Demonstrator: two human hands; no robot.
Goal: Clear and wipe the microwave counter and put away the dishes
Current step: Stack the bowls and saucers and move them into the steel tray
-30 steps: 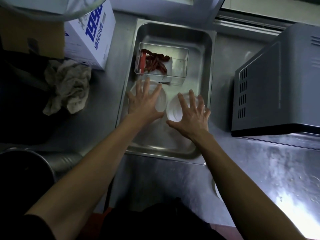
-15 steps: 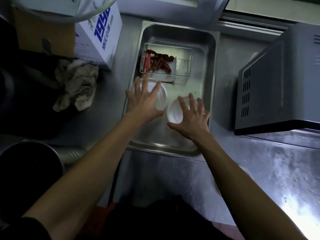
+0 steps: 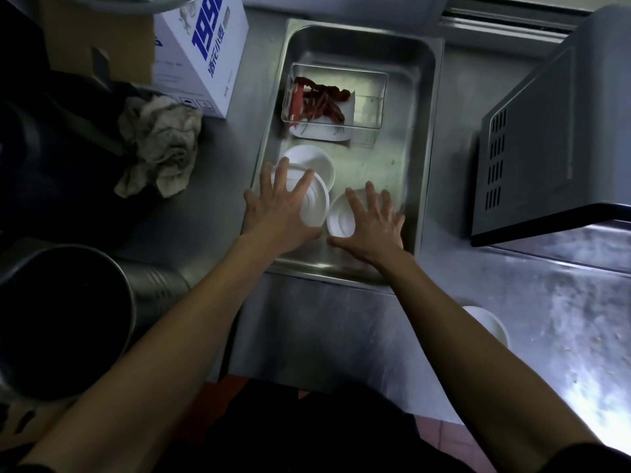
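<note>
Both hands are reaching into the steel tray [image 3: 423,138] set in the counter [image 3: 546,302]. The left hand [image 3: 276,213] is lying spread, fingers splayed, over an upturned white bowl [image 3: 316,203] that is overlapping a second bowl [image 3: 312,162] just beyond it. The right hand [image 3: 372,223] is likewise lying open and flat on a third bowl [image 3: 341,216] at the tray's near right. Farther in, a clear box [image 3: 368,107] is holding dried chillies [image 3: 324,104]. A rag [image 3: 160,141] is lying left of the tray, the microwave [image 3: 553,131] is standing right, and another bowl [image 3: 488,324] is peeking out beside the right forearm.
</note>
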